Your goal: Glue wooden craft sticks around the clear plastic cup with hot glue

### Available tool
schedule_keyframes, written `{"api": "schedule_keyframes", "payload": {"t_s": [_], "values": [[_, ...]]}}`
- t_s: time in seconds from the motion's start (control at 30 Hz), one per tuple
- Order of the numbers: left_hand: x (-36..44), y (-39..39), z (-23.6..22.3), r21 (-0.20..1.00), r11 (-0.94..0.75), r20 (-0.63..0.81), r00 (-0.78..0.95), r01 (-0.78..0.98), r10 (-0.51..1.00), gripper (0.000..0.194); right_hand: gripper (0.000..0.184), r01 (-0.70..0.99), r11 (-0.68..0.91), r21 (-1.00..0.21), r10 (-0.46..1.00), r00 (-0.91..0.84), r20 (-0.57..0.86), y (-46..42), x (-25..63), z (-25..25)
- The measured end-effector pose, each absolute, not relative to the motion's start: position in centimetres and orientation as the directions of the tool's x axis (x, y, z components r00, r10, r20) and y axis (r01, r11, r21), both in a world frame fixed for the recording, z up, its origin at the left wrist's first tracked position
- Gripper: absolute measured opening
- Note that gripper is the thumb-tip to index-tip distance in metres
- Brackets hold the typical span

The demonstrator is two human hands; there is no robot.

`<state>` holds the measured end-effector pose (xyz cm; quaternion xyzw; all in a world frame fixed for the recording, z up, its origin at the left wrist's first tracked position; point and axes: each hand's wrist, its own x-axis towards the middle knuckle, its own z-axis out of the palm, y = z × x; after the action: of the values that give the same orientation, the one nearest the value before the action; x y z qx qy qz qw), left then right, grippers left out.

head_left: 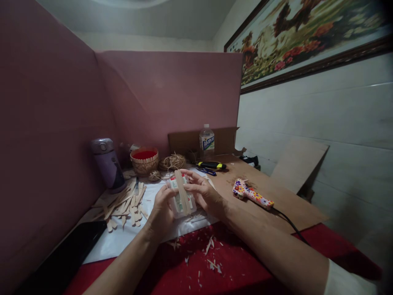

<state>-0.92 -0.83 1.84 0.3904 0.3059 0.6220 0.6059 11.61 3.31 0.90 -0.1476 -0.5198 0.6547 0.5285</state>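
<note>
A small clear plastic box (175, 208) with red and green print is held up over the front of the white sheet. My left hand (162, 207) is closed around its left side, the thumb on the front. Two or so flat wooden craft sticks (182, 194) lie lengthwise against the box's face. From the right, my right hand (208, 196) is closed on the sticks, its thumb pressing them to the box and its fingers behind. The backs of both hands hide some of the box.
Loose craft sticks (130, 205) lie left, near a purple flask (109, 166) and black slab (67, 250). Behind are a woven bowl (144, 164), twine (173, 161), a bottle (206, 141) and a yellow-black cutter (211, 165). Right lies a flowered glue gun (251, 194); shavings (210, 246) litter red cloth.
</note>
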Motion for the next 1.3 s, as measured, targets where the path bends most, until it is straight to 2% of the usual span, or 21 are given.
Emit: {"api": "schedule_keyframes", "payload": {"t_s": [0.1, 0.3, 0.43, 0.63, 0.87, 1.2, 1.3], "values": [[-0.96, -0.84, 1.72, 0.858, -0.058, 0.088, 0.035, -0.511, 0.995, 0.049, 0.045, -0.530, 0.104, -0.842, 0.844, -0.401, 0.357, 3.12, 11.56, 0.85], [-0.75, -0.38, 0.98, 0.844, -0.130, 0.146, -0.011, -0.520, 0.989, 0.039, 0.058, -0.441, 0.235, -0.866, 0.853, -0.335, 0.401, 2.88, 11.15, 0.46], [-0.58, -0.32, 0.90, 0.844, -0.143, 0.150, -0.029, -0.517, 0.988, 0.036, 0.059, -0.419, 0.264, -0.869, 0.867, -0.291, 0.404, 2.94, 10.94, 0.31], [-0.53, -0.69, 1.40, 0.836, -0.116, 0.133, -0.007, -0.536, 0.991, 0.038, 0.062, -0.439, 0.273, -0.856, 0.856, -0.295, 0.424, 3.20, 10.97, 0.09], [-0.74, -0.37, 1.29, 0.808, -0.112, 0.143, 0.008, -0.578, 0.990, 0.028, 0.066, -0.407, 0.276, -0.871, 0.849, -0.321, 0.420, 3.02, 11.11, 0.27], [-1.21, -0.16, 1.15, 0.822, -0.044, 0.082, 0.042, -0.567, 0.996, 0.038, 0.078, -0.367, 0.247, -0.897, 0.858, -0.347, 0.379, 2.87, 11.11, 0.22], [-1.31, -0.08, 0.98, 0.808, -0.031, 0.083, 0.062, -0.588, 0.995, 0.036, 0.077, -0.348, 0.270, -0.898, 0.859, -0.335, 0.388, 2.83, 11.18, 0.22]]}}
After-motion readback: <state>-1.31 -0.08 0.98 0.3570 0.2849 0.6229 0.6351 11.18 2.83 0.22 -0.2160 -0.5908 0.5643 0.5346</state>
